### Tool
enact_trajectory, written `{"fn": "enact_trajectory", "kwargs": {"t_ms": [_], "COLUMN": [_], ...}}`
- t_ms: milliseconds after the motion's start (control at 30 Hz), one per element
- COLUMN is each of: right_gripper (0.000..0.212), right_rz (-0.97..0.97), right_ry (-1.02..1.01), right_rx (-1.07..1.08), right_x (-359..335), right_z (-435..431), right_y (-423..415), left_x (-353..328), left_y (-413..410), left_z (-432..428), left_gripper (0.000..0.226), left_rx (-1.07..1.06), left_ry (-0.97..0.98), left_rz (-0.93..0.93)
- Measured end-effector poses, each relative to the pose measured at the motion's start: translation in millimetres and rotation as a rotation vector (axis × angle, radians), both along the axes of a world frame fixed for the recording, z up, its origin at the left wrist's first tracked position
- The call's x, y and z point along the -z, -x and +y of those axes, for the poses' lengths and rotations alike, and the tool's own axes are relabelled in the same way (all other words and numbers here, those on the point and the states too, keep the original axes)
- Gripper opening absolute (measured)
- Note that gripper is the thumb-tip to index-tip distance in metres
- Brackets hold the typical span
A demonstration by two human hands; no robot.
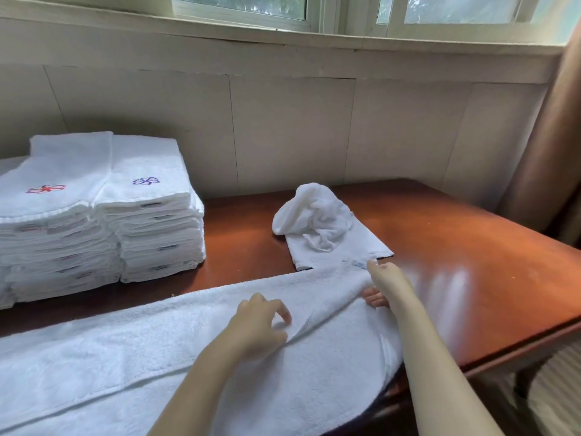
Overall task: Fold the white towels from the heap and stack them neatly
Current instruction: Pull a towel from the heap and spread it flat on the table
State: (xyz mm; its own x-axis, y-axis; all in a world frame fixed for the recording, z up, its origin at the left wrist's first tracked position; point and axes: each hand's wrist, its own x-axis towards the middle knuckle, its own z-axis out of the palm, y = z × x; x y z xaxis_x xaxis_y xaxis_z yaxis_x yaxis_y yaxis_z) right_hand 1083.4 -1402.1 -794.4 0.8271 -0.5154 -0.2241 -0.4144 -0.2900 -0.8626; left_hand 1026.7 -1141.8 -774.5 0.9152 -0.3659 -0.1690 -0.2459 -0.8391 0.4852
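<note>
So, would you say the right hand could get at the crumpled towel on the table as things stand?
Probably yes: the crumpled towel lies just beyond the right hand, nothing standing between them, though that hand grips the long towel and must let go first.

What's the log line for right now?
step: folding | left hand: on long towel | right hand: grips its end | crumpled towel: behind, unfolded | folded stacks: at left

Table (456, 247): reddish-brown wood, glossy top, window glare reflected on right half. Wall (283, 127) set behind table: cream panels, divided by thin vertical seams. Window (330, 14) set above: cream frames, blurred greenery seen through glass. Brown curtain (547, 146) hung at right edge. Striped floor covering (553, 382) seen lower right.
</note>
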Motion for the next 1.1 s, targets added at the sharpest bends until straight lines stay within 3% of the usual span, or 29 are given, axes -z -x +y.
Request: {"fn": "enact_trajectory", "kwargs": {"t_ms": [67, 167, 233, 367, 567, 633, 733, 933, 1100], "right_gripper": [0.038, 0.042, 0.041, 0.052, 0.071, 0.061, 0.075, 0.023, 0.045], "right_rz": [0.004, -0.04, -0.094, -0.079, 0.179, 0.296, 0.434, 0.21, 0.242], "right_ry": [-0.112, -0.395, -0.431, -0.212, 0.314, 0.397, 0.379, 0.669, 0.715], "right_rx": [0.018, 0.113, 0.152, 0.116, -0.232, -0.209, -0.056, -0.013, -0.084], "right_x": [-5, -11, -14, -19, -18, -26, -40, -35, -15], "right_z": [-1, -7, -11, -11, -22, -29, -41, -24, 25], "right_y": [0, 10, 15, 24, 53, 64, 82, 71, 43], "left_x": [-1, -1, 0, 7, 13, 15, 17, 12, 19], "left_y": [1, 6, 9, 17, 23, 22, 22, 5, -15], "left_z": [-6, -17, -25, -40, -46, -44, -43, -25, 22], "left_gripper": [0.023, 0.051, 0.06, 0.067, 0.055, 0.048, 0.04, 0.033, 0.049], "left_rx": [0.074, 0.208, 0.291, 0.407, 0.409, 0.409, 0.426, 0.262, -0.064], "left_ry": [0.067, 0.088, 0.064, 0.094, 0.122, 0.121, 0.111, 0.088, -0.233], "left_rz": [0.021, 0.025, -0.022, -0.045, -0.102, -0.135, -0.164, -0.166, -0.132]}}
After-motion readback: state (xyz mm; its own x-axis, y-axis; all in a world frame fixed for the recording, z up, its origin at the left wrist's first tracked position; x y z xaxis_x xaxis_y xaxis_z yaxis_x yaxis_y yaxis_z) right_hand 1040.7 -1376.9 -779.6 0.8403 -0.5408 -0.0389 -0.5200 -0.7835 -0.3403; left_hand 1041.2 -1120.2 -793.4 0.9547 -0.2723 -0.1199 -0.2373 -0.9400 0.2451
